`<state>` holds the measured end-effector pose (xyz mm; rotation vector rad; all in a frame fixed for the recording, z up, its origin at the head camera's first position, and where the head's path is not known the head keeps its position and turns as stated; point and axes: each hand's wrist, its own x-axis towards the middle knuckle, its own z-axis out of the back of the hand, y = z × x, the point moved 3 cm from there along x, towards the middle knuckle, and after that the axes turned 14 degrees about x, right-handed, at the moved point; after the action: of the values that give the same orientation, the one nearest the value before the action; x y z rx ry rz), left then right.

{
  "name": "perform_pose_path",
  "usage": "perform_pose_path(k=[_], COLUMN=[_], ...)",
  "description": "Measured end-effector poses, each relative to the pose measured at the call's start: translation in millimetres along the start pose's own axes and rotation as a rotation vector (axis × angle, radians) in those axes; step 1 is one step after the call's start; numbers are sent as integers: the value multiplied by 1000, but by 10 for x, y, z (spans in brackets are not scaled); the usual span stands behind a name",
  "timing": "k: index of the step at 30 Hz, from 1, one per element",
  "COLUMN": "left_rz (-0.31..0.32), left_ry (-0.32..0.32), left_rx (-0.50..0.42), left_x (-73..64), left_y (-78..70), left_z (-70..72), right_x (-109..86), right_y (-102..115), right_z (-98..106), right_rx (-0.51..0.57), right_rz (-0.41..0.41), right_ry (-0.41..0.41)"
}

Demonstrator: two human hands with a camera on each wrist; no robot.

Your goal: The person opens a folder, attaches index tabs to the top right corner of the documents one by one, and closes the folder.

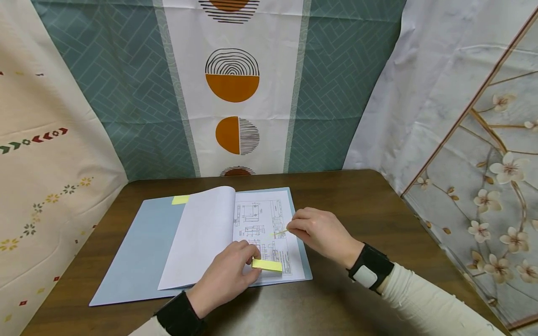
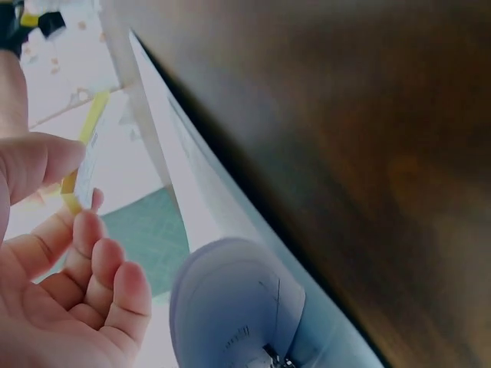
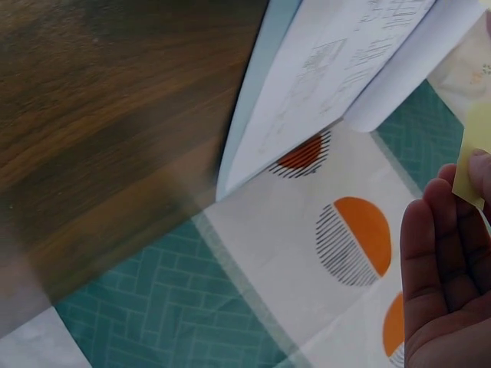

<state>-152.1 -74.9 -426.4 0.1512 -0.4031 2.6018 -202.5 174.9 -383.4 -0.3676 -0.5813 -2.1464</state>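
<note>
Between the thumb and fingers of my left hand is a small pad of yellow sticky notes, held over the lower part of a printed drawing sheet. The left wrist view shows the pad nearly edge-on, with the thumb on one side. My right hand pinches a single yellow sticky note at its edge, over the right side of the sheet. In the head view that note appears as a thin line. The sheet lies in an open light blue folder.
Turned-over white pages curve up on the folder's left side. A yellow sticky note sticks out past their top left corner. The folder lies on a dark wooden table, with patterned cloths hanging behind and at both sides.
</note>
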Motion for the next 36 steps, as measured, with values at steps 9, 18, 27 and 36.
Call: perform_pose_path(k=[9, 18, 27, 36], left_rz=[-130, -204, -215, -194], left_ry=[41, 75, 125, 206], left_rx=[72, 136, 138, 160], left_x=[-187, -281, -296, -301], left_y=[-145, -200, -188, -177], left_z=[-27, -103, -166, -211], right_x=[-15, -7, -16, -20], right_y=[-64, -83, -89, -110], right_z=[-25, -31, -47, -67], right_rx=[7, -1, -5, -1], right_rz=[-12, -19, -39, -44], right_ry=[-8, -8, 6, 4])
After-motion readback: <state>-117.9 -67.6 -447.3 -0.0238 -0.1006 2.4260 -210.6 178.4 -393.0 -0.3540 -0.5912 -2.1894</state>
